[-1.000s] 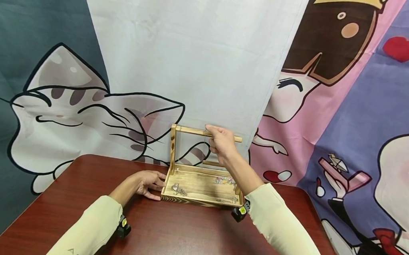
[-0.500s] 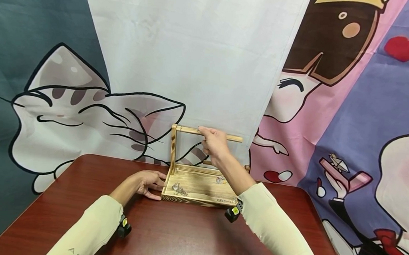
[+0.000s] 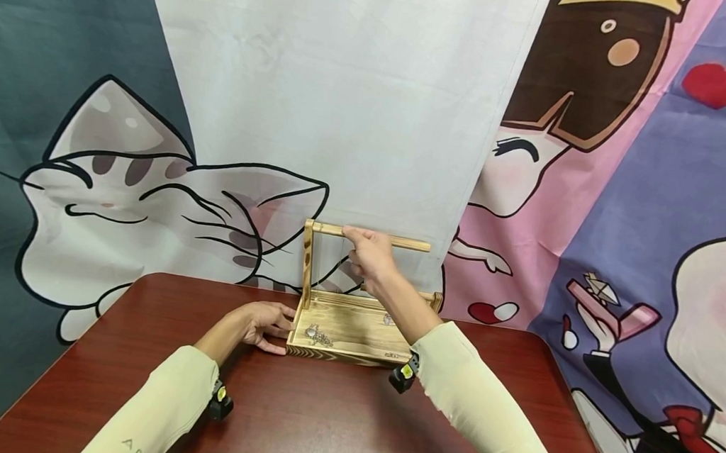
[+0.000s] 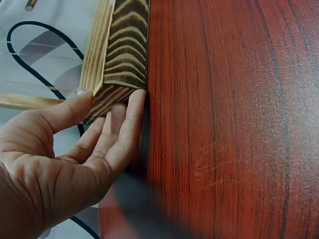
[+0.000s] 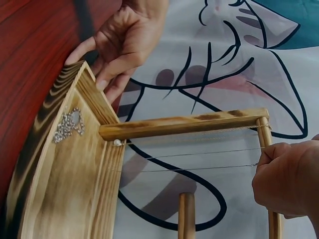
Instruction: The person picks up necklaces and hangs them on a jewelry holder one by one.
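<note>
A wooden jewelry stand (image 3: 355, 329) stands on the table, with a shallow tray, an upright post (image 3: 306, 265) and a top bar (image 3: 413, 244). My left hand (image 3: 264, 322) holds the tray's left end, thumb at the rim and fingers against the outer wall. Up on the bar, my right hand (image 3: 371, 254) pinches a thin necklace (image 5: 214, 151); its strands hang toward the tray in the right wrist view. The fingertips hide the upper end of that necklace. A finer chain (image 5: 199, 136) hangs close beside the post. Inside the tray lies a heaped silver chain (image 5: 69, 127).
A shorter lower rod (image 5: 186, 214) sits behind the tray. More small jewelry (image 3: 388, 319) lies at the tray's right, partly behind my right forearm. The red-brown table (image 3: 322, 422) reaches back to a printed cloth backdrop (image 3: 347, 97).
My right hand has moved left along the top bar with the necklace, toward the post. The left hand and the stand have stayed in place.
</note>
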`<action>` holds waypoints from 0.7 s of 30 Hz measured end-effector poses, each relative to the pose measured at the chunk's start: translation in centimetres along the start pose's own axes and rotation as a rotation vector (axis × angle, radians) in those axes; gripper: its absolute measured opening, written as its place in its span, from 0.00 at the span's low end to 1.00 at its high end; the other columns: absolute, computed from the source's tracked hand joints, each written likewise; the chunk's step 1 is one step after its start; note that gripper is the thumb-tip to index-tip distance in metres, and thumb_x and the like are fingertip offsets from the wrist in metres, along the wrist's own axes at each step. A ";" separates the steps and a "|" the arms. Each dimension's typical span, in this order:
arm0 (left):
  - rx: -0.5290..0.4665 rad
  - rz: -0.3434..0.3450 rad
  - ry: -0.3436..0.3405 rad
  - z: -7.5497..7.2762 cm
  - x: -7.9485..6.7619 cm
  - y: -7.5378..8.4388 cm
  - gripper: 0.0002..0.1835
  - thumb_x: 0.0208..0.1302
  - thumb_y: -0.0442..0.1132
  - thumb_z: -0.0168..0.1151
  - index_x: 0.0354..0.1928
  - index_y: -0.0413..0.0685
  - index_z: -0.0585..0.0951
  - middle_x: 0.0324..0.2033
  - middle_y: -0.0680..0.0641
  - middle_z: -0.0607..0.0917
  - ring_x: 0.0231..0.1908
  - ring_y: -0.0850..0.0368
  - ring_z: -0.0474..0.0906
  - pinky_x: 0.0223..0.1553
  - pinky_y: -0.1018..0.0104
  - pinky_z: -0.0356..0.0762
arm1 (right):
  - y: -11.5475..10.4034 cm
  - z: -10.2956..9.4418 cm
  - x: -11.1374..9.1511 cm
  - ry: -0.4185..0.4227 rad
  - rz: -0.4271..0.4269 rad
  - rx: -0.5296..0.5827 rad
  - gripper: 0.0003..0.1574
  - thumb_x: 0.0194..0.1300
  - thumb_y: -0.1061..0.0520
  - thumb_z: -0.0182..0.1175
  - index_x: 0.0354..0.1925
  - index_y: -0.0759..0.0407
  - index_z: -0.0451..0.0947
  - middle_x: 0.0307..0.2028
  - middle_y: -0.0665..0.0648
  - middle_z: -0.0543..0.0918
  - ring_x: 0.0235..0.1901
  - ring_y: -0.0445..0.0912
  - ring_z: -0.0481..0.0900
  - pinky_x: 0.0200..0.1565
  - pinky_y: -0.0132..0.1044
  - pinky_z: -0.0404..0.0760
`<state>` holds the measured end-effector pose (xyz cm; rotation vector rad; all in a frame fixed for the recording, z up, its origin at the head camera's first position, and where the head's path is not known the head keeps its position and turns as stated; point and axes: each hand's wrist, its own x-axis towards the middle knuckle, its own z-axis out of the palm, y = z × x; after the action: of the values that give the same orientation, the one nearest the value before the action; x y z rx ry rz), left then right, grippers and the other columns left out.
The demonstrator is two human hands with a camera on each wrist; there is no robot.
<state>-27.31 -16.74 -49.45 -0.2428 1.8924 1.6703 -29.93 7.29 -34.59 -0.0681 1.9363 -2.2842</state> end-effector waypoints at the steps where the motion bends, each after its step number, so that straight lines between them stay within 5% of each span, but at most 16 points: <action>1: -0.002 -0.001 0.001 0.0 0.0 0.0 0.30 0.81 0.27 0.61 0.80 0.35 0.67 0.57 0.38 0.87 0.56 0.49 0.86 0.56 0.44 0.96 | 0.1 0.1 0.0 -0.002 0.000 -0.003 0.24 0.85 0.56 0.64 0.70 0.68 0.83 0.12 0.40 0.60 0.12 0.33 0.54 0.16 0.25 0.55; 12: -0.007 -0.004 0.005 0.0 0.0 0.0 0.30 0.80 0.27 0.61 0.80 0.36 0.67 0.56 0.39 0.87 0.57 0.49 0.86 0.56 0.44 0.96 | 1.3 0.3 -0.2 -0.005 -0.007 -0.049 0.25 0.85 0.54 0.65 0.64 0.76 0.83 0.08 0.41 0.61 0.09 0.34 0.52 0.15 0.26 0.53; 21: -0.007 -0.002 0.003 0.0 -0.1 0.0 0.30 0.81 0.27 0.61 0.80 0.36 0.67 0.59 0.37 0.86 0.57 0.48 0.86 0.57 0.44 0.96 | 2.5 -0.1 -0.6 0.028 0.008 -0.027 0.23 0.85 0.55 0.64 0.69 0.66 0.85 0.11 0.40 0.62 0.11 0.34 0.53 0.16 0.26 0.55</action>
<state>-27.23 -16.74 -49.44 -0.2494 1.8884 1.6765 -29.16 7.07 -37.05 -0.0312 1.9772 -2.2661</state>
